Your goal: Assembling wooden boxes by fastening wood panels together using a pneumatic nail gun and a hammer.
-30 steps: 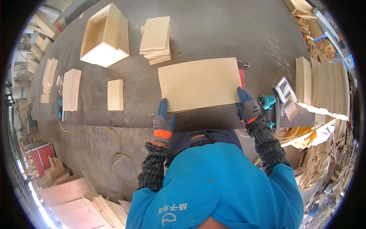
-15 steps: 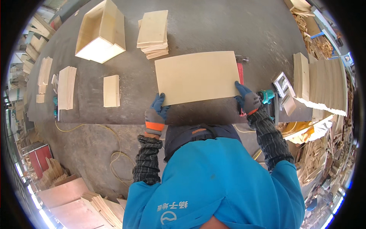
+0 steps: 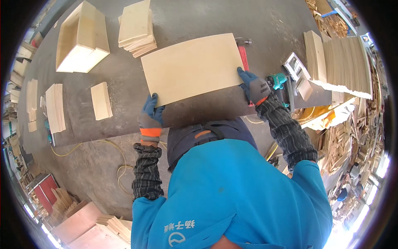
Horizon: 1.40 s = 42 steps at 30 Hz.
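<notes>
plywood sheet (image 3: 194, 67) (flat on workbench (image 3: 124, 116)) | left hand (image 3: 150, 117), right hand (image 3: 253, 86) gripping edges

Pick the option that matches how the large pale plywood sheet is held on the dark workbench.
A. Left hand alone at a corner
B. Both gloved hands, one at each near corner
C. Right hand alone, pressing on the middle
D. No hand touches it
B: the left hand in a blue and grey glove grips the near left corner of the large pale plywood sheet, and the right hand grips its near right corner.
</notes>
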Motion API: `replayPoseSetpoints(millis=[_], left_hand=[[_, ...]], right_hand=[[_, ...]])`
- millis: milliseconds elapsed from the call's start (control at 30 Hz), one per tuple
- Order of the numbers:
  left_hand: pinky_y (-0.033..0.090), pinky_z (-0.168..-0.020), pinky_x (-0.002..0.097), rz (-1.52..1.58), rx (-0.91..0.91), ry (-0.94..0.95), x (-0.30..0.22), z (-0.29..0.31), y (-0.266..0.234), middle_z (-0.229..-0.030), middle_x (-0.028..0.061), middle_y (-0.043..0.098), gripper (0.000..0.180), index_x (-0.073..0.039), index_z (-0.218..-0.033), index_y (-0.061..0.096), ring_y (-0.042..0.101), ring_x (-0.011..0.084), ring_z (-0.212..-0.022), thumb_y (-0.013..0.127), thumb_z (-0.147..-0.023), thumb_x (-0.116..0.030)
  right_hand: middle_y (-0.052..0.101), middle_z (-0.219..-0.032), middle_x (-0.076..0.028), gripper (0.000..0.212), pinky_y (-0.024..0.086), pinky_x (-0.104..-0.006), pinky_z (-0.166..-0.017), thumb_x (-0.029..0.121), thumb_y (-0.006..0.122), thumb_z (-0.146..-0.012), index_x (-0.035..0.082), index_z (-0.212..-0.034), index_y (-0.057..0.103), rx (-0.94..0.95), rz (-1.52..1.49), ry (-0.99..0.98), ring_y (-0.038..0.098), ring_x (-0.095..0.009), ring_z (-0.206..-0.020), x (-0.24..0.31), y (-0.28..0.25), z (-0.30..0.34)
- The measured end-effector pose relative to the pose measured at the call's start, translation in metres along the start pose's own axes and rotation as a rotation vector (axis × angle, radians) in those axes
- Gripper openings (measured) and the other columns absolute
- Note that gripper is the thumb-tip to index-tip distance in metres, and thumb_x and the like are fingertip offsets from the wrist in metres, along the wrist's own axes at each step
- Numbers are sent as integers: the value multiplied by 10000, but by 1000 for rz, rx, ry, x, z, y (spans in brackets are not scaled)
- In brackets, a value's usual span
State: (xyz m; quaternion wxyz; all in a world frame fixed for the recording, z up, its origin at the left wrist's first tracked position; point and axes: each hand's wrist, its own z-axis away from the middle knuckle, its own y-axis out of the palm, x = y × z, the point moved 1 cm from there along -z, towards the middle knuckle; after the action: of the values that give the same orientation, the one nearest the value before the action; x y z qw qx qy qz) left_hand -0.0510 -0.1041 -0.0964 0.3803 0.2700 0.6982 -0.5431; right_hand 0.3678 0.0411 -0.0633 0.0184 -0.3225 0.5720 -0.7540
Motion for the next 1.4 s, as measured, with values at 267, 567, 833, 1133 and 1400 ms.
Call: replayPoseSetpoints(millis=[267,567,833,1133,1400], left_hand=[[543,-1112,397,-140,47,59,-10,-4,-10,-1526,263,606,508,-34,-1497,614,655,372,-1335,741,-1005,-55],[381,-1247,569,-540,190,335,-106,-41,5,-1624,186,522,712,-192,-1467,668,441,499,-1502,876,-837,-452],[329,-1253,642,-448,296,518,-120,-62,127,-1581,149,579,466,-191,-1285,788,482,437,-1495,854,-859,-369],[377,-1211,654,-439,195,524,-116,-61,136,-1487,127,659,375,-173,-1173,825,554,433,-1428,873,-832,-322],[405,-1181,656,-467,190,535,-120,-62,138,-1459,122,674,400,-135,-1151,822,571,441,-1401,893,-810,-330]], right_hand=[[632,-1426,-272,621,602,-447,-969,45,595,-1026,77,-1625,436,-46,-1,-34,710,-408,-1160,-5,3,1],[635,-1414,-273,587,590,-460,-989,104,592,-1048,75,-1615,443,-47,107,-37,691,-424,-1196,2,-2,1],[644,-1416,-245,576,596,-473,-964,108,586,-1045,84,-1606,459,-6,19,-11,696,-399,-1200,5,-6,-1],[624,-1488,-254,602,545,-458,-1095,248,755,-986,66,-1531,577,-284,-259,358,660,-405,-1311,-71,-43,76],[567,-1535,-268,1011,533,-535,-1058,404,772,-954,98,-1715,181,-95,119,716,634,-448,-1307,-152,34,123]])
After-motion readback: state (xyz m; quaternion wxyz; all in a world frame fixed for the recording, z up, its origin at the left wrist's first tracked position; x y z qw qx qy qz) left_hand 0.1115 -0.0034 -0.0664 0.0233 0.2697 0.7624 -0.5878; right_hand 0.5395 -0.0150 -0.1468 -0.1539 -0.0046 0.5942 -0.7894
